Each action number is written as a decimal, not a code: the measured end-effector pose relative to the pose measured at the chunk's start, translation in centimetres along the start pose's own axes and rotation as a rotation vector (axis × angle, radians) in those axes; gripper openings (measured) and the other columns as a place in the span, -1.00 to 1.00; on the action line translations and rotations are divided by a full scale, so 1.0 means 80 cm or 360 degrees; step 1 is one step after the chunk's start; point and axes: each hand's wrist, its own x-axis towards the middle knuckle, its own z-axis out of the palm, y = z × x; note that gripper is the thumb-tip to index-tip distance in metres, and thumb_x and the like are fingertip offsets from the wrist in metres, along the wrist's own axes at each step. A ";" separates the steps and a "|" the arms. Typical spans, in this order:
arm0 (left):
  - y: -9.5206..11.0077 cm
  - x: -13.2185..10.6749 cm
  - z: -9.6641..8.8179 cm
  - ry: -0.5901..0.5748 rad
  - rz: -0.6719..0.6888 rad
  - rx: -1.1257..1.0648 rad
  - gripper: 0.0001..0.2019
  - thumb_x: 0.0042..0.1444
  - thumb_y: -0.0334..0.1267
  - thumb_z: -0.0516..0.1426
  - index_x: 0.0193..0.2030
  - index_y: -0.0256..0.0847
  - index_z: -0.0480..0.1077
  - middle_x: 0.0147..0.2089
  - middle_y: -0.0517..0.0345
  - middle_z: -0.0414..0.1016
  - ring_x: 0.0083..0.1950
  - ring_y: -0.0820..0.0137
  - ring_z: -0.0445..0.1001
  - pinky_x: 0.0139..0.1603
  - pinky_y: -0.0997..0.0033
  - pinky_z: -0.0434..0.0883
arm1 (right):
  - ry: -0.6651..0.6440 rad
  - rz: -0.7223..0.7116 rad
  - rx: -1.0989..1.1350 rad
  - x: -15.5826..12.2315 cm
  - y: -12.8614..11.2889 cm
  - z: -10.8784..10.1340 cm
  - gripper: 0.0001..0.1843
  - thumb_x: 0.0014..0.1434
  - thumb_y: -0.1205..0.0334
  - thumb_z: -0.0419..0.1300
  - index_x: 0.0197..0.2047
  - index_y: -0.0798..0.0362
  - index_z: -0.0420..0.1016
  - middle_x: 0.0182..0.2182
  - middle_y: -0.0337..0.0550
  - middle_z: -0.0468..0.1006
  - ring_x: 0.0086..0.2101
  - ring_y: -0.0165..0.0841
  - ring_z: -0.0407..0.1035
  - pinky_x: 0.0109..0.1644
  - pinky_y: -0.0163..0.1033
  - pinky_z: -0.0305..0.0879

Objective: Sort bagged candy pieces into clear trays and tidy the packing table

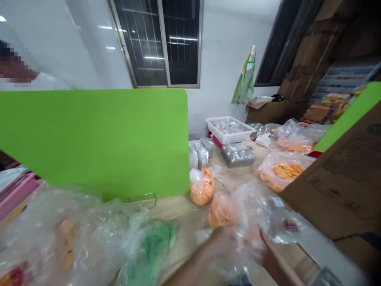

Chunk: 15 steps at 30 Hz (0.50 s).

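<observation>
- My left hand (223, 248) and right hand (272, 258) close on a clear plastic bag (238, 214) of orange chips, blurred.
- Another orange bag (201, 186) sits just ahead on the desk (181, 216).
- A green-filled bag (149, 250) lies left of the hands.

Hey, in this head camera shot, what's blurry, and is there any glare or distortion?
In the head view, the plastic bag and the hand are smeared by blur; ceiling lights reflect as glare in the window and on the white wall; wide-angle distortion seems to skew the green partition.
</observation>
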 end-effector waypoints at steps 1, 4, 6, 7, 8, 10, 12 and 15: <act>0.005 -0.011 0.015 -0.0061 0.0130 0.0129 -0.81 -0.14 -0.33 0.13 -0.31 -0.16 0.43 -0.26 0.14 0.47 -0.14 0.25 0.38 -0.01 0.23 0.25 | -0.0058 0.0000 0.0051 0.000 -0.004 0.019 -0.44 -0.22 -0.13 0.21 -0.20 0.07 0.37 -0.28 -0.06 0.49 -0.13 -0.15 0.32 -0.13 -0.13 0.29; 0.009 -0.049 0.026 -0.0005 0.0554 0.0606 -0.67 -0.03 -0.25 0.06 -0.06 -0.06 0.33 -0.04 0.09 0.38 0.03 0.20 0.27 0.10 0.13 0.13 | 0.0243 -0.0307 0.0017 0.003 -0.025 0.067 -0.46 -0.17 0.05 0.24 -0.10 0.09 0.33 -0.27 -0.15 0.48 -0.19 -0.26 0.34 -0.19 -0.29 0.29; -0.005 -0.072 0.009 0.0243 0.0650 0.0795 -0.36 -0.09 -0.06 0.12 0.17 -0.03 0.05 0.18 -0.02 0.15 0.19 0.07 0.07 0.17 -0.01 0.02 | 0.0470 -0.0424 0.0075 -0.002 -0.040 0.091 -0.40 -0.14 0.08 0.19 0.00 0.08 0.26 -0.28 -0.15 0.47 -0.29 -0.25 0.37 -0.30 -0.28 0.31; -0.016 -0.080 -0.004 0.0430 0.0602 0.0772 -0.13 -0.21 0.04 0.17 0.23 -0.06 -0.12 0.27 -0.08 -0.04 0.25 0.00 -0.08 0.20 -0.06 -0.05 | 0.0497 -0.0459 0.0105 -0.010 -0.046 0.103 -0.40 -0.12 0.08 0.16 0.03 0.08 0.24 -0.29 -0.15 0.48 -0.32 -0.24 0.37 -0.35 -0.28 0.31; -0.028 -0.087 -0.018 0.0621 0.0522 0.0667 0.06 -0.33 0.11 0.21 0.26 -0.10 -0.27 0.31 -0.11 -0.22 0.28 -0.05 -0.20 0.21 -0.10 -0.09 | 0.0455 -0.0493 0.0117 -0.021 -0.051 0.115 -0.41 -0.10 0.08 0.13 0.03 0.09 0.24 -0.28 -0.13 0.48 -0.32 -0.24 0.37 -0.36 -0.27 0.31; -0.050 -0.095 -0.048 0.0930 0.0349 0.0328 0.19 -0.40 0.21 0.19 0.26 -0.12 -0.46 0.33 -0.09 -0.34 0.28 -0.06 -0.20 0.20 -0.08 0.00 | 0.0228 -0.0583 0.0068 -0.056 -0.055 0.142 -0.47 -0.07 0.10 0.10 -0.01 0.11 0.30 -0.24 -0.10 0.48 -0.25 -0.22 0.36 -0.30 -0.27 0.31; -0.059 -0.104 -0.079 0.1034 0.0244 0.0029 -0.01 -0.21 0.29 0.01 0.26 -0.06 -0.43 0.29 0.01 -0.07 0.21 0.04 0.08 0.10 0.03 0.23 | -0.0040 -0.0712 -0.0011 -0.096 -0.056 0.170 -0.56 -0.04 0.15 0.07 -0.06 0.09 0.37 -0.20 -0.11 0.47 -0.16 -0.23 0.32 -0.18 -0.27 0.29; -0.046 -0.132 -0.119 0.0945 0.0130 -0.0068 -0.34 0.00 0.24 -0.27 0.19 -0.03 0.00 -0.03 0.10 0.42 -0.05 0.18 0.41 -0.09 0.16 0.41 | -0.0772 -0.0990 -0.0297 -0.142 -0.051 0.202 -0.73 -0.06 0.24 0.09 -0.26 0.05 0.50 -0.37 -0.19 0.50 -0.30 -0.32 0.36 -0.23 -0.35 0.27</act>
